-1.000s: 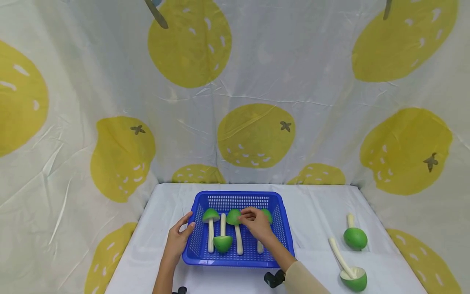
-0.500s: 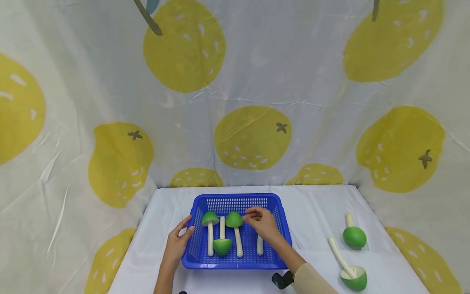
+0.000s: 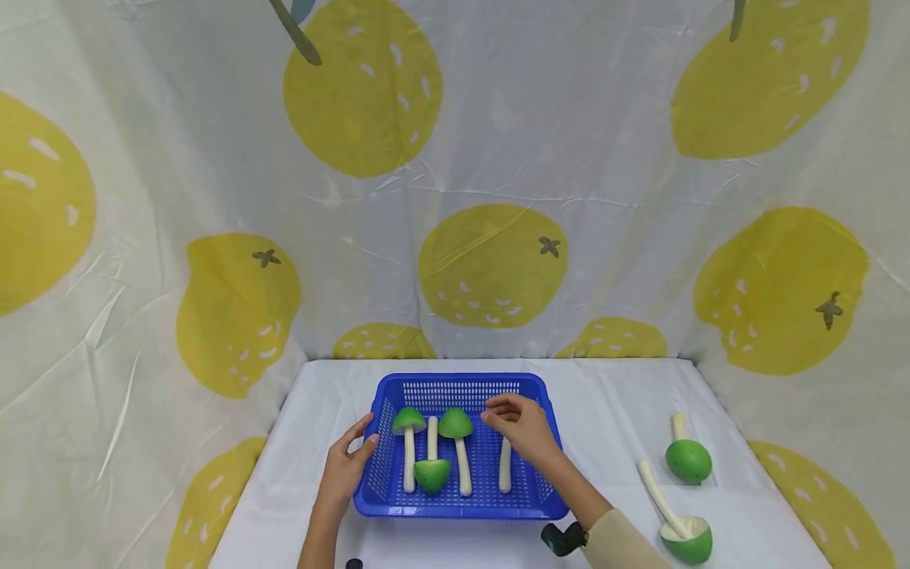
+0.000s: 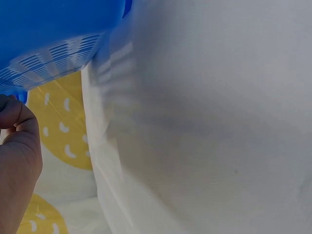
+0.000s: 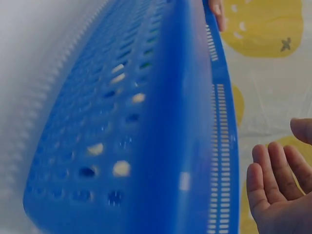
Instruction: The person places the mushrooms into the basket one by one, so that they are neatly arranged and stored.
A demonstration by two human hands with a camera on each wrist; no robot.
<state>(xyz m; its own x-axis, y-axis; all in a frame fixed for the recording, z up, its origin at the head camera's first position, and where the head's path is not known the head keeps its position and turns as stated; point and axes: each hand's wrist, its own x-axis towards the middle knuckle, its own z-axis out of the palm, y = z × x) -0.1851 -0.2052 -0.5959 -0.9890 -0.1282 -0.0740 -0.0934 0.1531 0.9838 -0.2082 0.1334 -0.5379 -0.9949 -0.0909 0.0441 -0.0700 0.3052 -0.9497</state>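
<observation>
A blue plastic basket (image 3: 455, 510) holds several toy mushrooms with green caps and white stems, laid side by side. From the left, the first mushroom (image 3: 408, 450) has its cap at the back. The second mushroom (image 3: 432, 474) has its cap at the front, and the third mushroom (image 3: 458, 442) has its cap at the back. My right hand (image 3: 522, 431) is over the rightmost mushroom (image 3: 505, 466), hiding its cap; in the right wrist view, its loosely bent fingers (image 5: 278, 168) hold nothing. My left hand (image 3: 344, 466) touches the basket's left rim, thumb and fingers spread.
To the right of the basket, two more green mushrooms lie on the white cloth: one mushroom (image 3: 688, 460) farther back, another mushroom (image 3: 688, 537) nearer the front. A lemon-print curtain (image 3: 498, 265) hangs behind and along both sides. A black wrist device (image 3: 563, 539) sits by the right sleeve.
My right hand has shifted to the right, away from the third mushroom, uncovering its cap and more of the rightmost stem. The left hand stays at the rim.
</observation>
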